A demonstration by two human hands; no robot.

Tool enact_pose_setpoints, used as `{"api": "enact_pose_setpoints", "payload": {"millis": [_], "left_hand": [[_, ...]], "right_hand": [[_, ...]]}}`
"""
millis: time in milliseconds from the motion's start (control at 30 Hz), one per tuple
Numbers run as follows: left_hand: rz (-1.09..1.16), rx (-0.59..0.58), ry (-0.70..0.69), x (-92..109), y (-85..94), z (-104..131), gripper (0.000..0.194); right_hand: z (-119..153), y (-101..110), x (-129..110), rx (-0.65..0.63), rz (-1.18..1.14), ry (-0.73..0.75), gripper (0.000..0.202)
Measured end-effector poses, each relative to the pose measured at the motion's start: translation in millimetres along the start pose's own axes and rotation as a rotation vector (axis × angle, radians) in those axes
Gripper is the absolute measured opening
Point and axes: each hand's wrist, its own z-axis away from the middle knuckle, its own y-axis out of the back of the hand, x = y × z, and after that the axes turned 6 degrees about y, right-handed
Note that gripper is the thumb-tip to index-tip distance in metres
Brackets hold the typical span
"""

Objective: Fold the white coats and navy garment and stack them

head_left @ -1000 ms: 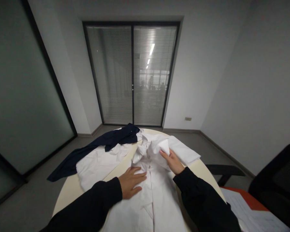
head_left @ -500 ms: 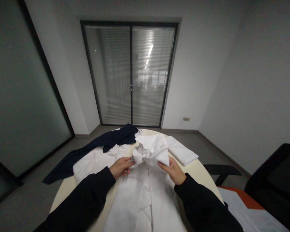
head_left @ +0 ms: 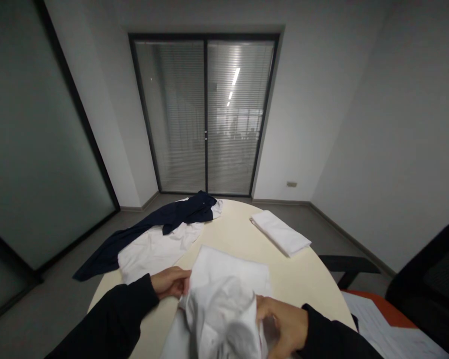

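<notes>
A white shirt (head_left: 224,294) lies bunched and folded over on the near part of the table, in front of me. My left hand (head_left: 171,282) is closed on the shirt's left edge, with its fingertips partly hidden by the cloth. My right hand (head_left: 282,319) grips the right side of the shirt, lower down and closer to me; some of its fingers are behind the fabric. The shirt's far edge lies fairly flat, while the part between my hands is crumpled.
On the round cream table (head_left: 235,227), a neatly folded white cloth (head_left: 280,232) lies at the right. Dark navy clothing (head_left: 172,217) overlaps a white garment (head_left: 153,252) at the left. A black chair (head_left: 434,284) and papers (head_left: 381,319) are at the right.
Both hands have come back toward me, bringing the shirt's far part with them and doubling it over the near part. The folded white cloth is now fully uncovered.
</notes>
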Motion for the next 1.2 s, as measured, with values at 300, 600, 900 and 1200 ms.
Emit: {"api": "enact_pose_setpoints", "payload": {"millis": [300,600,900,1200], "left_hand": [[0.013,0.278,0.067,8,-12.0,-27,0.064],[0.389,0.216,-0.225,33,-26.7,-60,0.029],[0.696,0.165,-0.068,50,-26.6,-75,0.039],[0.717,-0.005,-0.102,49,-25.9,-79,0.036]], "right_hand": [[21,39,56,0.618,0.43,-0.569,0.036],[0,45,86,0.759,0.01,-0.517,0.06],[-28,60,90,0.868,-0.583,-0.368,0.084],[-20,76,99,0.819,-0.616,-0.308,0.077]]}}
